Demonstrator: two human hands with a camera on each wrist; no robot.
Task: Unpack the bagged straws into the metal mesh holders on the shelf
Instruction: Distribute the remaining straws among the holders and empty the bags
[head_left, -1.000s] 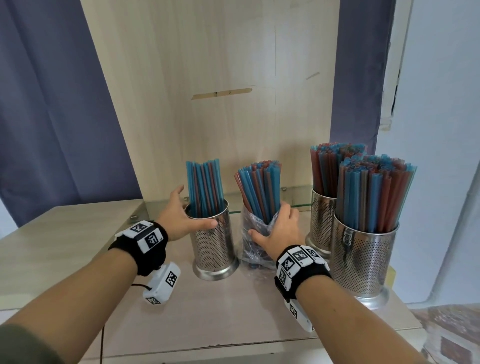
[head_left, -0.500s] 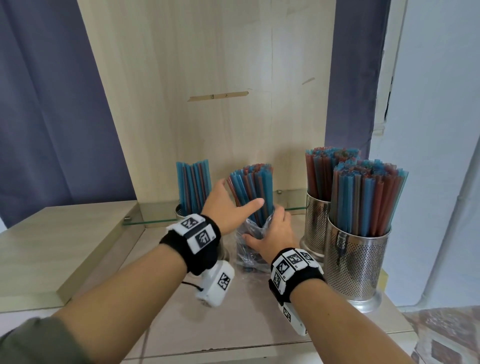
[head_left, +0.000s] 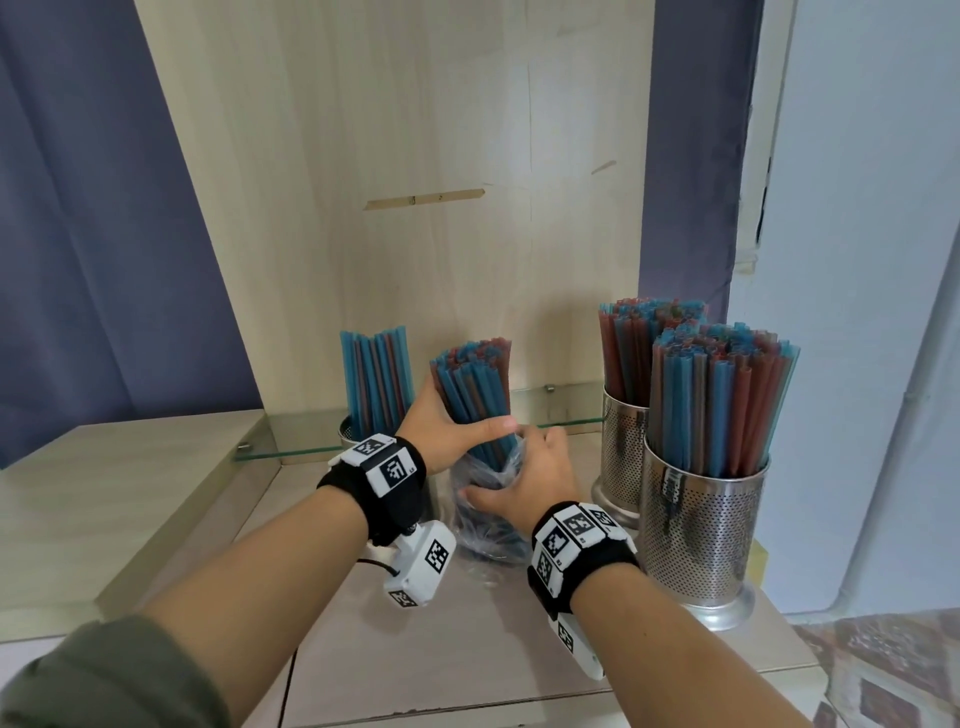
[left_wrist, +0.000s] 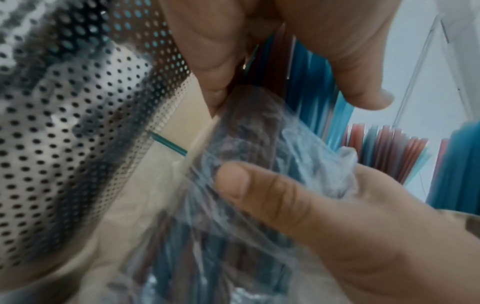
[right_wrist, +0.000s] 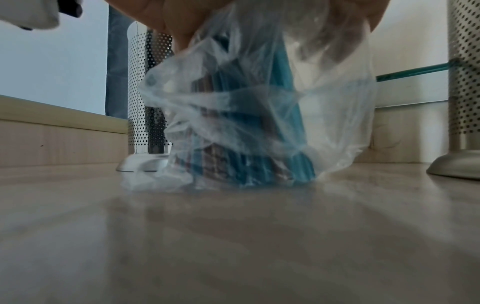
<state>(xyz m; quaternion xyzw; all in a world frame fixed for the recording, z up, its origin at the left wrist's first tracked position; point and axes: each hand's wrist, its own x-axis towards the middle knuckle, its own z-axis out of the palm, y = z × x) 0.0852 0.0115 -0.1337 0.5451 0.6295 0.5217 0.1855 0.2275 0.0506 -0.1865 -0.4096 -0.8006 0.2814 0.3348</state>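
Your left hand (head_left: 441, 431), which was on the left mesh holder (left_wrist: 78, 123) a second ago, is now wrapping the straw bundle (head_left: 475, 395). Your right hand (head_left: 524, 478) is gripping the clear plastic bag (right_wrist: 259, 115) standing on the wooden shelf (head_left: 467, 649), so extraction is likely starting. Wood back panel (head_left: 415, 156) and blue curtains (head_left: 93, 208) are framing the room.

The left hand (head_left: 441, 434) and wrist hide most of the left holder (head_left: 347, 430), perhaps part-filled.

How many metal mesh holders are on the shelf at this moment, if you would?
3: one behind the left hand, far left; one back right; one front right. None appears hidden.
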